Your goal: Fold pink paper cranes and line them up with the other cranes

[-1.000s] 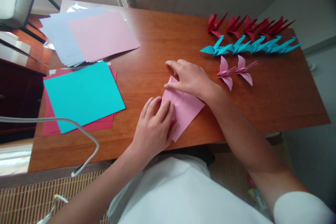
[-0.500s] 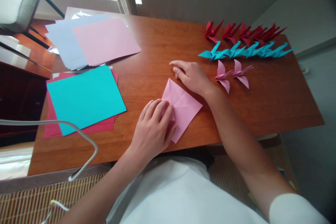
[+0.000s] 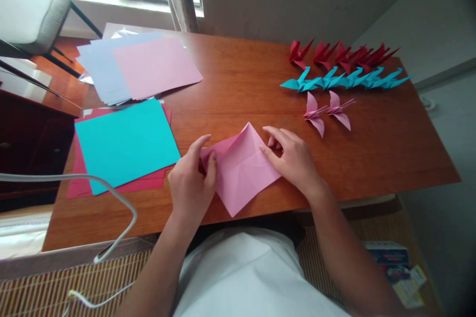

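A creased sheet of pink origami paper (image 3: 241, 168) lies at the table's front edge, partly unfolded, its far left side raised in a fold. My left hand (image 3: 193, 178) pinches its left corner, thumb on top and index finger stretched out beyond it. At the paper's right side is my right hand (image 3: 292, 158); its thumb touches the edge, while the index finger is held apart and the other fingers curl. Two pink paper cranes (image 3: 315, 115) sit to the right of that hand. Behind them stand a row of blue paper cranes (image 3: 330, 79) and a row of red paper cranes (image 3: 323, 54).
On the left of the wooden table (image 3: 230, 79) lie a turquoise sheet (image 3: 126, 143) over red sheets (image 3: 80, 173). Farther back, a pink sheet (image 3: 156, 67) overlaps pale blue sheets (image 3: 98, 67). A white cable-like arm (image 3: 122, 198) crosses the front left. A chair (image 3: 33, 10) stands beyond.
The pink paper has been opened out wider and turned. My left hand has shifted left to its corner, and my right hand has come nearer to its right edge. The view has tilted slightly.
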Demonstrator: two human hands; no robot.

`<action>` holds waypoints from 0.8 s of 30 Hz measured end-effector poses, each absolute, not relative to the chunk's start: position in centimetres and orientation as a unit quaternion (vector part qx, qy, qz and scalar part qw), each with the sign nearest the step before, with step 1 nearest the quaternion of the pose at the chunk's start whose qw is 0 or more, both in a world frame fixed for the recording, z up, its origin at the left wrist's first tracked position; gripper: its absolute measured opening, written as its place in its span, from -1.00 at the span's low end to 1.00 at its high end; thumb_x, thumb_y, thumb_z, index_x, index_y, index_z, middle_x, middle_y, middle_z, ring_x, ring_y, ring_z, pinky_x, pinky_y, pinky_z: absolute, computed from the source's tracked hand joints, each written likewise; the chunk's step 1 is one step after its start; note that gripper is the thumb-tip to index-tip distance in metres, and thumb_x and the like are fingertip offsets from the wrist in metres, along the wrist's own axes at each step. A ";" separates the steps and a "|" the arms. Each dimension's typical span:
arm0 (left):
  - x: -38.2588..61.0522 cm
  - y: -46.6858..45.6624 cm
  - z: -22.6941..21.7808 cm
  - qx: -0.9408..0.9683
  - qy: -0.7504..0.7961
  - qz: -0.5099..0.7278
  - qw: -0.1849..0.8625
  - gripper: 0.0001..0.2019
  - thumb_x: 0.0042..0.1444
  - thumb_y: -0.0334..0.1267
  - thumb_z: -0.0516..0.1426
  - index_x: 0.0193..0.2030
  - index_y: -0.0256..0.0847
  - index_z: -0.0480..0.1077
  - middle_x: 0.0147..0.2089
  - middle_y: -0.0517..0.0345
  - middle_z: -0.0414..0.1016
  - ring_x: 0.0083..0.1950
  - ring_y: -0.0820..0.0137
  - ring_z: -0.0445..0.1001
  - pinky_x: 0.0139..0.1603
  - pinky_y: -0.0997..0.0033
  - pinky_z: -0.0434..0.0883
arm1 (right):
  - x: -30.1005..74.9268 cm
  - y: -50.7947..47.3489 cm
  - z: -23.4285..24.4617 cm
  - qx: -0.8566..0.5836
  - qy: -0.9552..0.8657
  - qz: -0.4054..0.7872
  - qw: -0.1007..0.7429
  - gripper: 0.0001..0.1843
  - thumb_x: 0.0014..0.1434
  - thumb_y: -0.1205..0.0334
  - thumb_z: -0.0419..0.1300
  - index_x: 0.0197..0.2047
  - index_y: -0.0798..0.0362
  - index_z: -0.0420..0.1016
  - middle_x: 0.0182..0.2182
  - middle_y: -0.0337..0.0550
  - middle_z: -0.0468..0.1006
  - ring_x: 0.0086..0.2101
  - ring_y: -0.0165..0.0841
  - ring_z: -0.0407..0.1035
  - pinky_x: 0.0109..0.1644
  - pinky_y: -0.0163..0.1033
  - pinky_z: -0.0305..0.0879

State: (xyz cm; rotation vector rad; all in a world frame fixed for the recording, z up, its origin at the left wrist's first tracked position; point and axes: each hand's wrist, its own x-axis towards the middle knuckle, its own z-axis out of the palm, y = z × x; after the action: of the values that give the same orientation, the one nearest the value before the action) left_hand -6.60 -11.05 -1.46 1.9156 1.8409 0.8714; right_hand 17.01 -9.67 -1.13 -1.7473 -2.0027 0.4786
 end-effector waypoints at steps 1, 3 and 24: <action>-6.8 -11.0 -1.4 0.668 0.655 0.305 0.180 -0.65 0.32 -0.22 0.13 0.21 -0.18 0.44 -0.38 0.25 0.48 -0.43 0.44 0.40 -0.37 0.45 0.30 | 16.9 -9.9 -1.1 -0.631 -0.723 0.175 0.220 -0.59 0.28 0.20 0.22 0.17 0.08 0.49 -0.30 -0.11 0.56 -0.24 -0.20 0.43 -0.06 -0.07 0.39; -7.1 -10.8 -1.1 0.658 0.650 0.316 0.213 -0.64 0.32 -0.20 0.12 0.22 -0.18 0.43 -0.46 0.31 0.36 -0.48 0.48 0.31 -0.41 0.47 0.23 | 16.9 -10.1 -1.1 -0.629 -0.714 0.198 0.233 -0.58 0.27 0.20 0.23 0.19 0.05 0.48 -0.30 -0.13 0.57 -0.24 -0.22 0.44 -0.06 -0.08 0.40; -7.3 -10.1 -0.6 0.875 0.469 0.121 -0.020 -0.70 0.36 -0.24 0.08 0.16 -0.23 0.43 0.16 -0.19 0.50 0.08 0.02 0.43 0.01 0.02 0.39 | 16.5 -12.2 -0.9 -0.634 -0.674 0.234 0.299 -0.83 0.25 0.32 0.18 -0.12 0.00 0.57 -0.35 -0.16 0.58 -0.38 -0.30 0.46 -0.27 -0.18 0.39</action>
State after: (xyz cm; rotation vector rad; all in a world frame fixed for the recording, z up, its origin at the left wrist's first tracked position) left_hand -7.28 -10.11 -0.65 2.7832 1.4924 0.3840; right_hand 16.53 -12.18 -0.92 -1.6839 -1.7895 0.6209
